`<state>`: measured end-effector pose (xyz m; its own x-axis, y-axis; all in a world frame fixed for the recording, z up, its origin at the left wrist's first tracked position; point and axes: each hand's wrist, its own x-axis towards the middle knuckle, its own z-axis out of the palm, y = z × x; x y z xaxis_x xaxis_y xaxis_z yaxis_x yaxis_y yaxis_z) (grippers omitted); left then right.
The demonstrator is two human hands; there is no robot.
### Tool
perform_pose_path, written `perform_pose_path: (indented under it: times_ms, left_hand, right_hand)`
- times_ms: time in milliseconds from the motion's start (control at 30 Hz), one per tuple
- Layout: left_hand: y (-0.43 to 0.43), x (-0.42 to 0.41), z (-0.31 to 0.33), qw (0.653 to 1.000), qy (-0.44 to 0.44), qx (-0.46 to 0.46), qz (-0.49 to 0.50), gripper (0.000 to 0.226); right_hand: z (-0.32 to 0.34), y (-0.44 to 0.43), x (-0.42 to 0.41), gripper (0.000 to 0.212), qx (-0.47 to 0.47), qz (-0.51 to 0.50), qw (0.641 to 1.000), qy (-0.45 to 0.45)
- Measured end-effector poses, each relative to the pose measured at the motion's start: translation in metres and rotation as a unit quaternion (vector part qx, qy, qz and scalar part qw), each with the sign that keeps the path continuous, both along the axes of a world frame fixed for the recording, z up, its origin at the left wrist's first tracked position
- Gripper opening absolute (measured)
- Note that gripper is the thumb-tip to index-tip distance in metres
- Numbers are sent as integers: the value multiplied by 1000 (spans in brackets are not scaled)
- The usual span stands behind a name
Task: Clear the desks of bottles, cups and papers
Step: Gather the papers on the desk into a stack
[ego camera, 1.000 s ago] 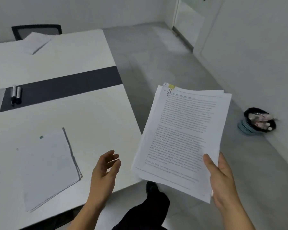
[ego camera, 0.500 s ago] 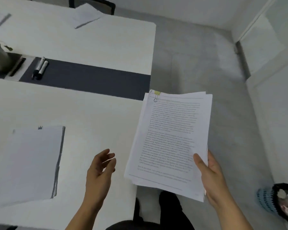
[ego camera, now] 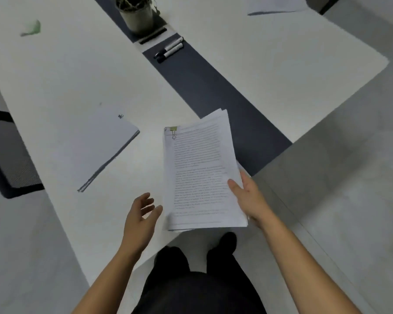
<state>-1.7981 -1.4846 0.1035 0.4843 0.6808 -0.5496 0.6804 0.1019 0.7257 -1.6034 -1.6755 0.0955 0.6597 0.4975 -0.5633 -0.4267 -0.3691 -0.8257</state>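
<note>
The sheaf of printed pages (ego camera: 200, 175) is in the air above the near corner of the desk (ego camera: 61, 71), with a yellow binder clip (ego camera: 173, 132) at its far left corner. Our right hand (ego camera: 251, 198) grips this sheaf at its right edge, near the bottom. The thumb lies on the top page and the other fingers are hidden under it. The long side of the sheaf points away from us and leans a little to the right. Our left hand (ego camera: 142, 214) is just beside the lower left corner of the sheaf and, as far as we can see, does not touch it. Its fingers are apart and loosely bent, and it holds nothing. In our judgement the next papers to take are the clipped stack (ego camera: 104, 150), which lies flat on the desk, ahead and to the left of the free left hand and well apart from the right one. Its long axis runs diagonally from near left to far right, and its thick edge is turned towards the left hand. So the left hand is the nearer one, and it would need to reach forward and leftward. Further away we see two markers (ego camera: 170, 49) on the dark strip (ego camera: 213, 87), a plant pot (ego camera: 137, 17), a green scrap (ego camera: 32, 28) and another sheet (ego camera: 277, 6) at the far edge.
</note>
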Motion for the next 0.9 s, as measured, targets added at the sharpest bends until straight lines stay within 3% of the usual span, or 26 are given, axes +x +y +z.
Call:
perform_pose_path:
  times_ms: [100,200,400,500,667,800,900]
  left_hand:
    - [-18,11,-22,997,52,-43,26,72]
    - [-28,24,-42,989,61,-112,79,81]
    - [-45,52,-69,991,59,-97,73,51]
    - [-46,49,-96,993,68,-77,61,47]
    - [-40,39,-81,984,109,-70,125,66]
    - [-24,7,-76,970,158,-72,173,55]
    - [-12,-25,-76,961,167,-69,209,44]
  right_hand:
    - [-16,18,33,30,-21,106,994,-22]
    - [-35,36,54,37,-55,183,980,-56]
    - [-88,46,76,57,-254,233,928,-141]
    - [-97,52,66,52,-262,254,917,-160]
    - [-96,67,30,61,-319,340,860,-207]
    - [-97,86,-7,65,-321,405,819,-249]
    - [-100,103,-40,71,-295,434,814,-248]
